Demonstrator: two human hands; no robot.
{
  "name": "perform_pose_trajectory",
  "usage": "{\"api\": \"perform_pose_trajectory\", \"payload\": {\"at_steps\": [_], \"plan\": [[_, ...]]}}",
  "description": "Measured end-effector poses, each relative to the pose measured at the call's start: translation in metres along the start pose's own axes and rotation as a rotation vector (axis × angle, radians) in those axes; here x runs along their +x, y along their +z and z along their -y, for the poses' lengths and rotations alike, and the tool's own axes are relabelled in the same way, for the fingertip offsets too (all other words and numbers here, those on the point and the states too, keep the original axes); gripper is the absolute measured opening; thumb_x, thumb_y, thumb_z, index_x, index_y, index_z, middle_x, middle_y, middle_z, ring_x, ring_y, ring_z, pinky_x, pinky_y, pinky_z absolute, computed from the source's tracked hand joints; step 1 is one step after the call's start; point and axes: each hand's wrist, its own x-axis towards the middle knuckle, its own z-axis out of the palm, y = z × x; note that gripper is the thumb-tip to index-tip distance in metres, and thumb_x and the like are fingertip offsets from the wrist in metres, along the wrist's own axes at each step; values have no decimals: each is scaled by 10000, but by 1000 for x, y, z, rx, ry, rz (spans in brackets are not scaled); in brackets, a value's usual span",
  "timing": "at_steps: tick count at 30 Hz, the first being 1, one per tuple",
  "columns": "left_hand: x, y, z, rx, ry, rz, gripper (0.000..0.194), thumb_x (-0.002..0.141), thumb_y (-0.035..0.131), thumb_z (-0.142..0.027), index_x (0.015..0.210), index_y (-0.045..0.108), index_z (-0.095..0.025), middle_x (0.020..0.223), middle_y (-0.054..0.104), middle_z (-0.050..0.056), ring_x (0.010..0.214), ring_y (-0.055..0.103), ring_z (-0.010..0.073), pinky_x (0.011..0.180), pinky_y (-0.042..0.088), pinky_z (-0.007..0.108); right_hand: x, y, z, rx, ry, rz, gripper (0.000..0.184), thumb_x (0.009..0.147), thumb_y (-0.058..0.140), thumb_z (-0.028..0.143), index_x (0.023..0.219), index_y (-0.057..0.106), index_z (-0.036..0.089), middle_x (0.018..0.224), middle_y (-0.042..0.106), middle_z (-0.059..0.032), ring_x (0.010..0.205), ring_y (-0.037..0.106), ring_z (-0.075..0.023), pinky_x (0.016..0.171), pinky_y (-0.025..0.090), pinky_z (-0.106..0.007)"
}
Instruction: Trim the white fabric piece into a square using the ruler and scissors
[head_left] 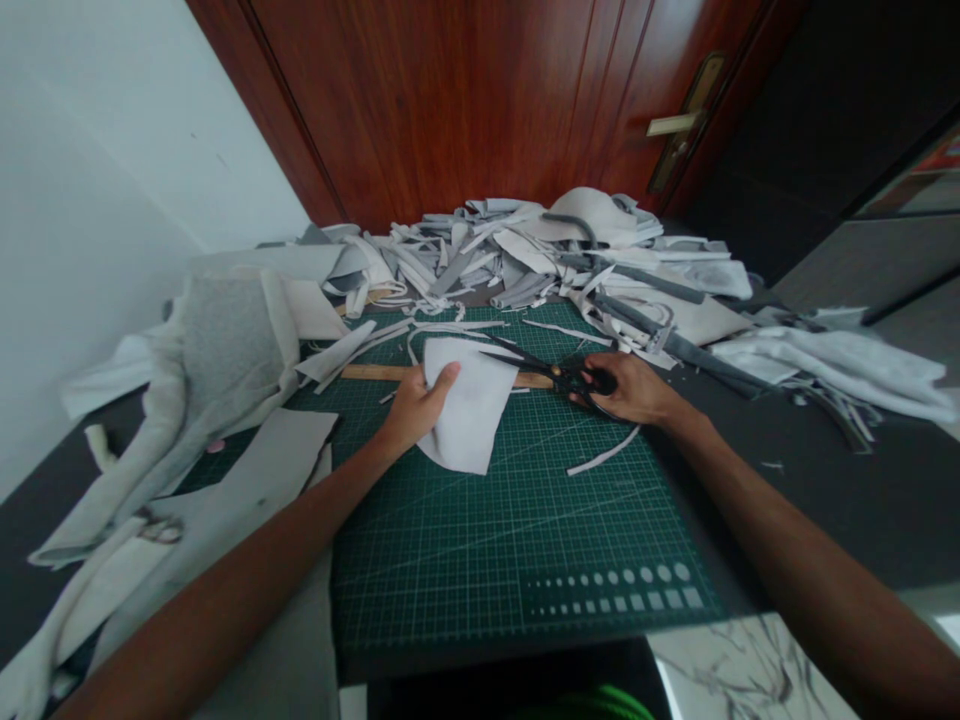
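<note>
My left hand grips a pale grey-white piece of fabric along its left side, thumb on top, above the cutting mat. In my right hand are black scissors, with fingers in the handle loops. Their blades are parted and point left at the fabric's upper right edge. Whether the blades have cut into it I cannot tell. Beneath the fabric and scissors a wooden ruler lies across the mat, partly hidden. A thin curved fabric strip lies below my right hand.
The green cutting mat covers the middle of a dark table. Fabric scraps are heaped at the back before a wooden door. Larger grey fabric pieces pile up on the left. More white cloth lies at right.
</note>
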Motion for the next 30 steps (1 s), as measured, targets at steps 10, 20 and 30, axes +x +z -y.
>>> {"api": "perform_pose_trajectory", "payload": {"at_steps": [10,20,30], "plan": [[-1,1,0,-15,-15,-13,485,876,662,-640,821,715,-161,811,790,75,731,733,220,650,586,274,0,-1,2,18,4,-6,358,866,698,500,745,502,225,681,557,8,608,482,-141,594,336,-294],[-1,1,-1,-28,-6,-15,507,867,666,-663,805,712,-163,775,778,69,685,717,206,614,573,266,0,-2,2,26,9,-12,366,860,698,504,726,496,230,658,558,9,591,466,-140,586,334,-296],[-1,1,-2,-49,-22,-3,501,855,675,-665,797,709,-168,766,777,66,680,713,204,606,576,265,1,-2,2,64,24,-21,377,844,701,498,696,481,230,639,534,16,581,444,-133,579,319,-292]]}}
